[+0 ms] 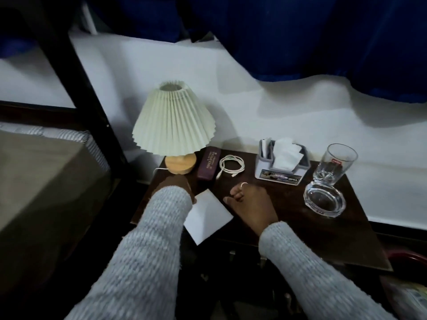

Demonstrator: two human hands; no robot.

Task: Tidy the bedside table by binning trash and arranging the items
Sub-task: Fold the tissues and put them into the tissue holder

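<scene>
Now the table point(300, 227) holds the lamp point(174, 125) at ten o'clock, tissue box point(280, 162) at one, and paper point(208, 218) near six, overhanging the front edge. Best to slide the paper fully onto the top, square to the edge, before letting go. Right hand point(251, 204) lies flat beside its right edge, fingers point(235, 195) loosely curled, gripping nothing. Left hand point(178, 183) meets its top-left corner; whether its fingers pinch, I cannot tell.

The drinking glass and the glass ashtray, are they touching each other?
Cannot tell. In the head view the base of the drinking glass overlaps the far rim of the ashtray; both are clear, so no contact or gap shows plainly.
</scene>
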